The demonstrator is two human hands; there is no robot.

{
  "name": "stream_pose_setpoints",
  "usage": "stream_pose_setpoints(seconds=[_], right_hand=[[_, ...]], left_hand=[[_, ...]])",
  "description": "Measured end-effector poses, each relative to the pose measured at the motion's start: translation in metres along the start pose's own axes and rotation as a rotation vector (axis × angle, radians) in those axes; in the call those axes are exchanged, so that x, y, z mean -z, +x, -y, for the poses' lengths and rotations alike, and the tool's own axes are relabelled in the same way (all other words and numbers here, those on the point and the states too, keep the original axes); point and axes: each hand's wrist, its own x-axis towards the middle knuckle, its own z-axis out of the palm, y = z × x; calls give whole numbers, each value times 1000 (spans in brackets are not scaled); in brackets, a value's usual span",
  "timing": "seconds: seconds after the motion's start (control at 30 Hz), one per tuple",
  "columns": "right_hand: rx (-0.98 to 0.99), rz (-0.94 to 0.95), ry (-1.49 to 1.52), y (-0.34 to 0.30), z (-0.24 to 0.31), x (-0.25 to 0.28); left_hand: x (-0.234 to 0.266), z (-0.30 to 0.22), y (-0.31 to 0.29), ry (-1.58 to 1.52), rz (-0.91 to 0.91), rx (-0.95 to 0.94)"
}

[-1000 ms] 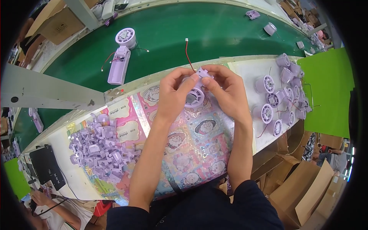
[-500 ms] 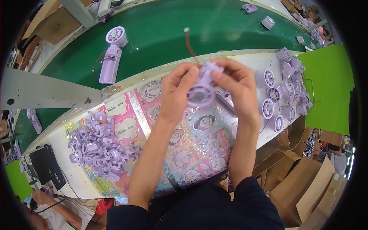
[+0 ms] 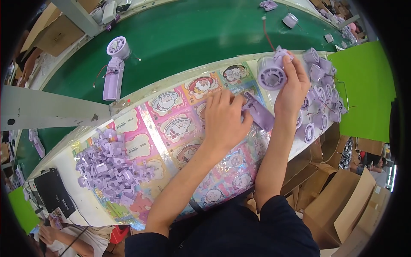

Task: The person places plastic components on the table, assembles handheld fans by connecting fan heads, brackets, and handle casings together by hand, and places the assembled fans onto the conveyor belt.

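Observation:
In my right hand (image 3: 294,83) is a lilac fan head (image 3: 270,76), raised over the far right of the mat and pinched by the bracket at its top. A brown wire (image 3: 267,34) with a white plug sticks up from that bracket. My left hand (image 3: 226,120) is over the middle of the mat, knuckles up and fingers curled. Its thumb and forefinger close on the near-left edge of a lilac handle housing (image 3: 259,112), an open, trough-like shell tilted toward my right forearm. The left fingertips are partly hidden.
A heap of small lilac brackets (image 3: 113,167) lies at the left. Several fan heads (image 3: 327,90) with wires crowd the right side before a bright green panel (image 3: 364,85). On the green belt (image 3: 184,38) lies a joined fan and handle (image 3: 113,77). A grey post (image 3: 51,105) stands left; cardboard boxes (image 3: 334,205) sit lower right.
My left hand has let go of the fan head and come down to the handle housing. My right hand has carried the fan head to the right. The housing appears shifted slightly right.

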Motion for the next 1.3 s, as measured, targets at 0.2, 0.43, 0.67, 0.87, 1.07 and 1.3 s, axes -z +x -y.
stream_pose_setpoints(seconds=[0.2,0.43,0.67,0.87,1.07,1.3], right_hand=[[-127,88,-130,-8,0,-8],[-181,21,-30,-8,-30,-17],[-292,12,173,-10,-40,-21],[-481,-49,574,3,-55,-4],[-507,-103,613,9,-42,1],[-364,-17,232,19,-23,19]], left_hand=[[11,18,6,-103,-43,52],[14,2,10,-410,113,142],[2,-7,2,-202,63,-11],[-2,-5,3,-143,30,-29],[9,1,7,4,69,-6],[51,33,20,-78,140,18]])
